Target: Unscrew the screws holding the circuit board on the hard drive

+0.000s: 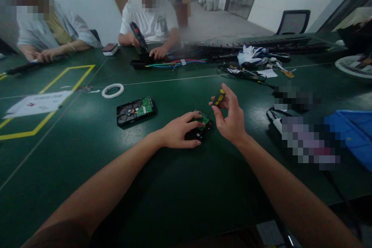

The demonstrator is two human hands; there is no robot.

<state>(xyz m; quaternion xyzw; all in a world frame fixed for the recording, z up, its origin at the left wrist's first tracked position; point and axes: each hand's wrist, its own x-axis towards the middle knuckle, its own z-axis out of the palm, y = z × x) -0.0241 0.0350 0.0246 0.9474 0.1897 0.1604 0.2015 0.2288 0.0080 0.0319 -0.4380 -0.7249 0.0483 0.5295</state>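
Note:
My left hand [184, 130] rests with spread fingers on a black hard drive [198, 135] that shows a green circuit board; part of the drive is hidden under the fingers. In my right hand [231, 118] is a black and yellow screwdriver [219, 98], tilted, its thin shaft pointing down to the board's right side. Whether the tip touches a screw is too small to tell. To the left lies a second hard drive [135, 111], board side up, on the green table [162, 178].
A white ring [112, 90] and a paper sheet [36, 103] lie at the left. Across the table two people work, one holding a power tool [138, 35]. Cables, gloves [251, 55] and a dark harness lie at the back; a blue bin [353, 135] stands right.

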